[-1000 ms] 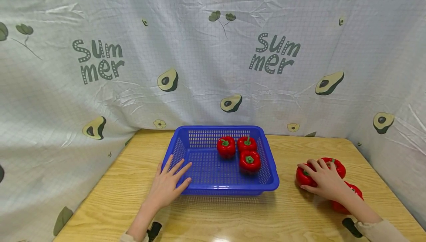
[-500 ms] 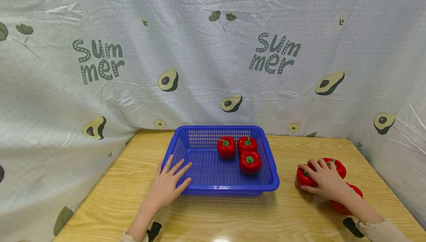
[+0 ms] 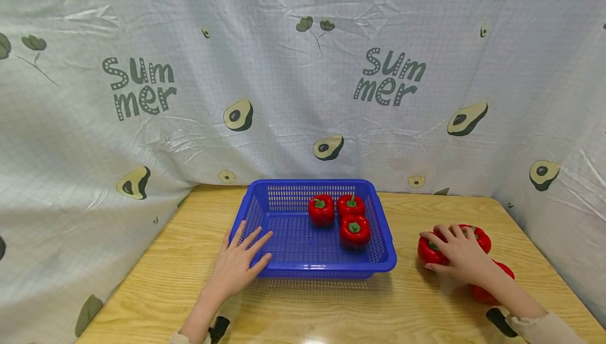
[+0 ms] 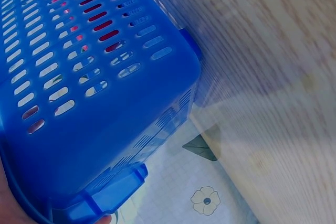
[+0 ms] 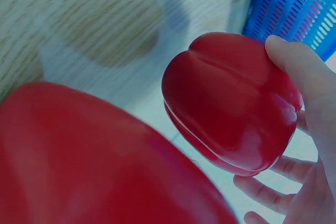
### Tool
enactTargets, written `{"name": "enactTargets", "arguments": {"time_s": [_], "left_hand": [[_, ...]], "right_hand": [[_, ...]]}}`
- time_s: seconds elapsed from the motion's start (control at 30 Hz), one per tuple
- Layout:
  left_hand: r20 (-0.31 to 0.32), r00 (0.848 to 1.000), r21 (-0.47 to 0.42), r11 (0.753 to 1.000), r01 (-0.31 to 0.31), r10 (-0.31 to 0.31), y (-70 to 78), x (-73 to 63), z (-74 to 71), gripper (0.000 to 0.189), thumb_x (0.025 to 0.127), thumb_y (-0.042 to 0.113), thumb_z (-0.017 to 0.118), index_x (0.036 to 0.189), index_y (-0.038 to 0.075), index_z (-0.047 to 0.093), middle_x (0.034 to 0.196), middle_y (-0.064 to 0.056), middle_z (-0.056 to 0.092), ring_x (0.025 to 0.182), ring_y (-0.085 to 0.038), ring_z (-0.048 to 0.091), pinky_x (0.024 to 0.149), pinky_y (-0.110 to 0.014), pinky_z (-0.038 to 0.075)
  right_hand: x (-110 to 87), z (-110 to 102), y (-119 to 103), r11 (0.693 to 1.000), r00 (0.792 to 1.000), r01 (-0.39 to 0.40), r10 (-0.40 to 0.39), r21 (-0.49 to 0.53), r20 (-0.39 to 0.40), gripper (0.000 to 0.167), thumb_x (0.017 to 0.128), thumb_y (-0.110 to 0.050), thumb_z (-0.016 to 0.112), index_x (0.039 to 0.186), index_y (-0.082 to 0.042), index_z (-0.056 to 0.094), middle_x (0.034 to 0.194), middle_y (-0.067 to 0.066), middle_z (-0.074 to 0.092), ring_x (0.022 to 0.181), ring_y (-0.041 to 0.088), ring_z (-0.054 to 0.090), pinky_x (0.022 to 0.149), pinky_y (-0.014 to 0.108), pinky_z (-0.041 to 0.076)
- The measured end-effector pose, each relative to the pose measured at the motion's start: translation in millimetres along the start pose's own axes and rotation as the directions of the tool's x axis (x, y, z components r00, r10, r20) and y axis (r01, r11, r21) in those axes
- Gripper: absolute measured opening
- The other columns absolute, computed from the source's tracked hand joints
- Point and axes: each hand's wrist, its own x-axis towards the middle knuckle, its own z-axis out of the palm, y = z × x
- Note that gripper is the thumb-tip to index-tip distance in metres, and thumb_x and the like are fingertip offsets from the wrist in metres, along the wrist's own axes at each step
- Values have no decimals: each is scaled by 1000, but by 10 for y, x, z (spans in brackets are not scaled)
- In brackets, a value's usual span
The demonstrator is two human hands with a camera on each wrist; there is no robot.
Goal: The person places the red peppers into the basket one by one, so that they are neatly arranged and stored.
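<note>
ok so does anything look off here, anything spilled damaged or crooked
Nothing really stands out: the three red peppers in the blue basket stand stem-up, with no spill or damage visible. The right hand has its fingers around another pepper outside it. Only the backdrop cloth looks wrinkled.

Red peppers [image 3: 355, 236], green stems [image 3: 354, 226], blue basket [image 3: 312, 267], pale avocado-printed cloth [image 3: 284, 70]

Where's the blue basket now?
Head view, lower middle: blue basket on the table, left hand at its left side, loose red peppers to its right.
</note>
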Motion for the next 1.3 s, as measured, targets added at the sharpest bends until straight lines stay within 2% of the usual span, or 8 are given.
{"name": "enactTargets", "arguments": {"time_s": [0.23,0.5,0.7,0.87,1.07,1.3], "left_hand": [[-9,1000,1,1000,-3,3,0,-6,3,46,86,45,48,130,29,47,132,-6,50,133,-38,25,104,-61,17],[-32,999,7,1000,-8,8,-5,-4,10,46,86,45,49,129,28,49,131,-6,51,132,-39,27,103,-61,19],[-9,1000,0,1000,4,-4,1,-3,4,46,86,45,49,129,30,48,132,-6,50,133,-38,25,103,-61,18],[14,1000,-6,1000,13,-13,1,2,3,46,87,46,47,130,30,46,134,-5,48,134,-37,24,104,-61,17],[-4,1000,1,1000,3,-3,0,9,2,45,86,45,49,129,29,48,132,-6,50,133,-38,26,104,-60,18],[-11,1000,4,1000,-4,4,-2,7,7,46,86,45,49,129,29,49,131,-7,51,133,-38,26,103,-60,19]], "right_hand": [[56,-65,-47,999,999,-9,8,36,36,62,63,-47,74,116,-22,54,105,9,53,94,30,46,78,52,32],[143,-168,-95,999,999,37,-37,38,-13,63,61,-43,76,116,-21,54,106,10,52,94,30,45,77,53,34],[221,-235,-132,996,996,77,-75,34,-52,63,60,-41,77,115,-20,56,107,11,53,95,31,47,78,52,34],[290,-277,-135,992,988,128,-126,20,-85,63,62,-46,74,116,-19,56,107,11,54,96,30,47,80,51,33],[379,-320,-125,982,975,185,-180,27,-134,62,66,-53,69,116,-18,57,104,10,54,94,27,44,78,46,31],[481,-386,-160,978,967,207,-202,12,-157,63,63,-51,71,116,-19,57,103,9,54,93,28,45,80,48,32]]}}
